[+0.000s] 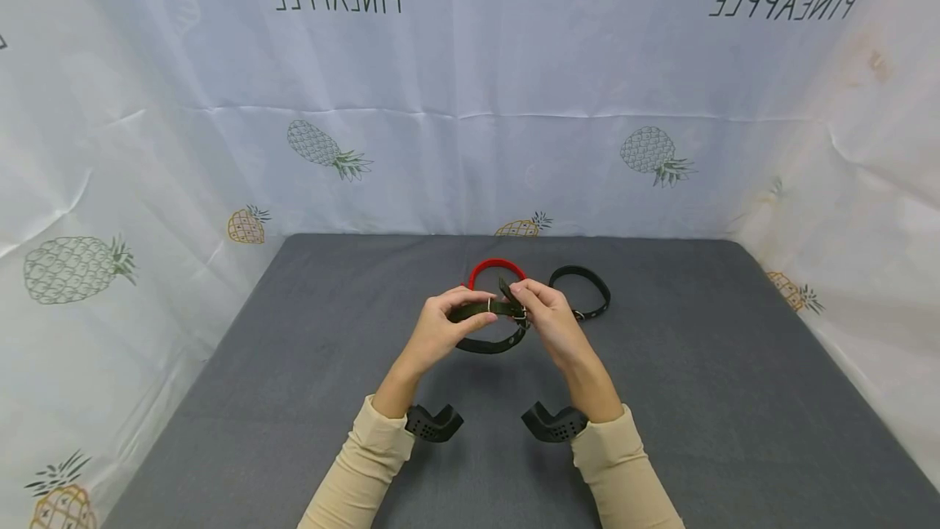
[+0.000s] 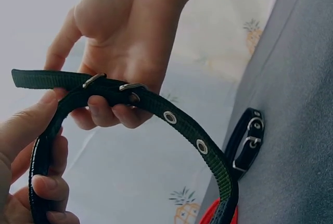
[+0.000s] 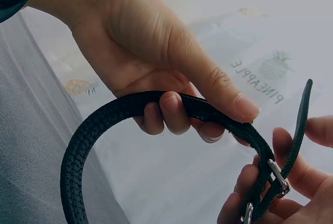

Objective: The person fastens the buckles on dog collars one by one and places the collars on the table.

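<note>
A dark green collar (image 1: 490,347) with metal eyelets is held just above the table between both hands. My left hand (image 1: 433,329) grips its band, fingers curled round the strap and thumb along it, as the right wrist view shows. My right hand (image 1: 554,326) holds the collar at the metal buckle (image 3: 279,176), its fingers curled behind the strap. The strap's free end (image 3: 303,112) passes through the buckle and sticks out near the right fingers. Close to the buckle sits a second metal loop (image 2: 94,80).
Behind the hands a red collar (image 1: 497,263) lies on the grey table (image 1: 734,398), partly hidden. To its right lies a black collar (image 1: 604,288) with a metal buckle. A pineapple-print curtain (image 1: 470,170) surrounds the table's back and sides.
</note>
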Motion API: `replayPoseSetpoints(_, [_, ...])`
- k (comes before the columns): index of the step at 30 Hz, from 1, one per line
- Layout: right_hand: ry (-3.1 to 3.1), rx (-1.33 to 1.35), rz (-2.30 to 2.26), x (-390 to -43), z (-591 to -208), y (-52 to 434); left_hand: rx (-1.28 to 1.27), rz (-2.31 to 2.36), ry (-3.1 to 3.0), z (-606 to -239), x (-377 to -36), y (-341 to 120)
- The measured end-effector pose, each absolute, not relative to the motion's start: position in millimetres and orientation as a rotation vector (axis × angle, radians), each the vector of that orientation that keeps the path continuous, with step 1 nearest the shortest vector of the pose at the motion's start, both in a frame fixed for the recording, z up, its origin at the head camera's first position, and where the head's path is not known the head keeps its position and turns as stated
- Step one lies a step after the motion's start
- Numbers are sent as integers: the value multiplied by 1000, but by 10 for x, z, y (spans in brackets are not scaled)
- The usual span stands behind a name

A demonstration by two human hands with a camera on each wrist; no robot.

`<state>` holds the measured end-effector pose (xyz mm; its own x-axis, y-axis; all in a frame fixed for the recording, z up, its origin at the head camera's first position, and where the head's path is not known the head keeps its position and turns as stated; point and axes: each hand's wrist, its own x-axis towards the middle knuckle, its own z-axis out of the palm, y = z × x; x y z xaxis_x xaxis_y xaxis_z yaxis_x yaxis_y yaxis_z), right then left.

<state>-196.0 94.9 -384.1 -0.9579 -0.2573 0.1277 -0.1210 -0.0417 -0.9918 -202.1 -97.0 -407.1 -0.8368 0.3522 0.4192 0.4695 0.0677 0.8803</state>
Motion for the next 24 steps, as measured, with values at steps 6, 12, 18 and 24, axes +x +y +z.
replayPoseSetpoints(6, [2149,-435,-2132,-1969,-3851,948,-850,-1883,-2251,-4067,-2021,-974])
replayPoseSetpoints(12, [2173,-408,-2119,-1965,-3857,944,-837,-1878,-2277,-4066,-2013,-976])
replayPoseSetpoints(18, [2148,-415,-2156,-1966,-3865,940,-830,-1878,-2280,-4056,-2010,-988])
replayPoseSetpoints(24, [2134,-469,-2169,-1977,-3876,955,-883,-1882,-2242,-4055,-2008,-994])
